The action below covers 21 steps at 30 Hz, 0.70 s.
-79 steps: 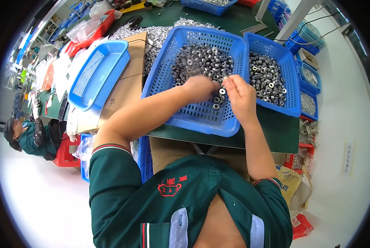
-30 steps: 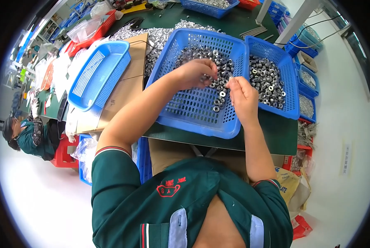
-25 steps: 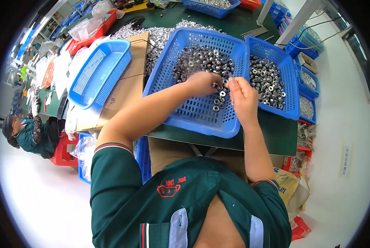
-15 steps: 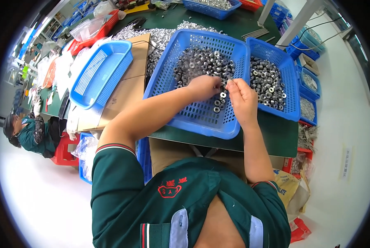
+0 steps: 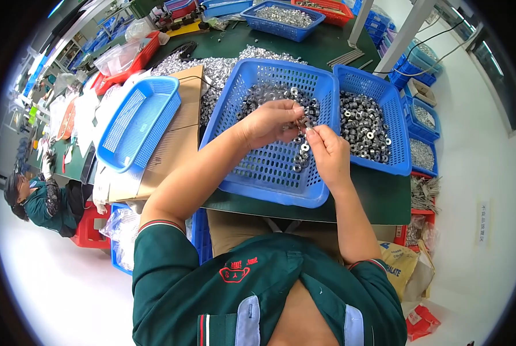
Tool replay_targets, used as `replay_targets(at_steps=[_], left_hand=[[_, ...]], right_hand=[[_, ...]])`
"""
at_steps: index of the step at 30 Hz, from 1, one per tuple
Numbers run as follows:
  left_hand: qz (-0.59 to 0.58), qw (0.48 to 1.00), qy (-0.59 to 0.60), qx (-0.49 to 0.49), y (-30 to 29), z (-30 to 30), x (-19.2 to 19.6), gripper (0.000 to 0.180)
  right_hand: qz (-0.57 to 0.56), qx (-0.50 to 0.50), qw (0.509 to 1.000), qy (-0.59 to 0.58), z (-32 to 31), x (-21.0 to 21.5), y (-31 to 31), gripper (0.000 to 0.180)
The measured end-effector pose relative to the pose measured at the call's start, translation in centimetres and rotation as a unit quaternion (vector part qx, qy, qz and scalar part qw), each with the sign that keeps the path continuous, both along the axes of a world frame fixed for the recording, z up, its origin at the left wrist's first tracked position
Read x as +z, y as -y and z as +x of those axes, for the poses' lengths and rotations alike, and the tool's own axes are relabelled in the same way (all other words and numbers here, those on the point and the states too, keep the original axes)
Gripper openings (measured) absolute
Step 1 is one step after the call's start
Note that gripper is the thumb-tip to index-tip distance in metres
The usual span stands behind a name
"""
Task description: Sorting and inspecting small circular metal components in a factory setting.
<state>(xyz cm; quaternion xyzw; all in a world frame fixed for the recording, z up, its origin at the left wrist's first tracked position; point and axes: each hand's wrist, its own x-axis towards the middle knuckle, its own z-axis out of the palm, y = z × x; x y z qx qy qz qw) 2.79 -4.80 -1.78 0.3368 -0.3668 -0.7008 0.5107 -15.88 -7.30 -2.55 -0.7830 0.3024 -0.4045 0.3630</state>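
Over a large blue perforated basket (image 5: pixel 269 195), my two hands meet in front of me. My left hand (image 5: pixel 271 123) has its fingers curled in with the thumb, and what lies between them is partly hidden. Thumb and forefinger of my right hand (image 5: pixel 331 154) pinch a small grey metal part (image 5: pixel 308 122) close to the left fingertips; its exact shape is too small to tell. Dark and silvery metal rings (image 5: pixel 249 105) are heaped in the far part of the basket. A few loose metal rings (image 5: pixel 304 148) lie below my fingers.
A second blue basket (image 5: pixel 405 164) of similar rings adjoins on the right. To the left, a light-blue basket (image 5: pixel 109 155) rests on cardboard (image 5: pixel 180 124). Small shiny parts (image 5: pixel 223 69) are piled on the green table behind. A co-worker (image 5: pixel 36 193) sits at far left.
My left hand has lifted slightly and opened its curl a little, shifting left. My right hand has moved a little left and down. The view has shifted slightly.
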Motion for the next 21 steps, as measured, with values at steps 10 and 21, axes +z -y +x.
replay_targets(at_steps=[10, 21], left_hand=[[-0.035, 0.984, 0.162, 0.06, -0.48, -0.31, 0.1, 0.021], [0.082, 0.99, 0.101, 0.05, -0.3, -0.21, -0.16, 0.019]], right_hand=[[-0.034, -0.008, 0.999, -0.04, 0.2, -0.29, -0.02, 0.018], [-0.288, -0.043, 0.946, -0.143, 0.65, -0.53, -0.01, 0.02]])
